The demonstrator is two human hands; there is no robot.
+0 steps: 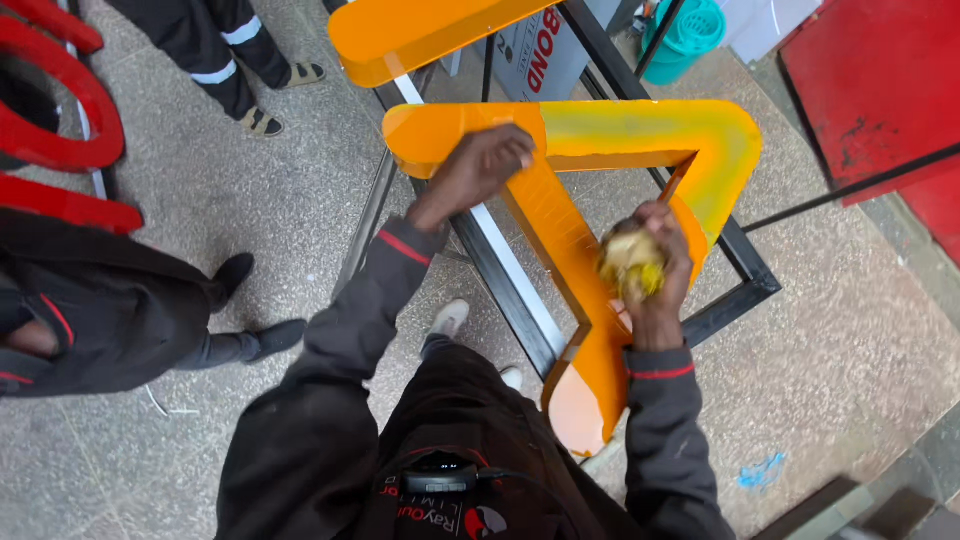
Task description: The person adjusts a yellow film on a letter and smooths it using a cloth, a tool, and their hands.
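From the head camera, the left hand (478, 168) lies pressed on the upper left arm of a big orange letter-shaped sign piece (640, 140), fingers curled over its edge. The right hand (655, 270) is closed around a yellowish wad of cloth (630, 262), held against the sign's diagonal bar. The piece rests on a black metal frame (745, 275) above a speckled stone floor (250, 200)
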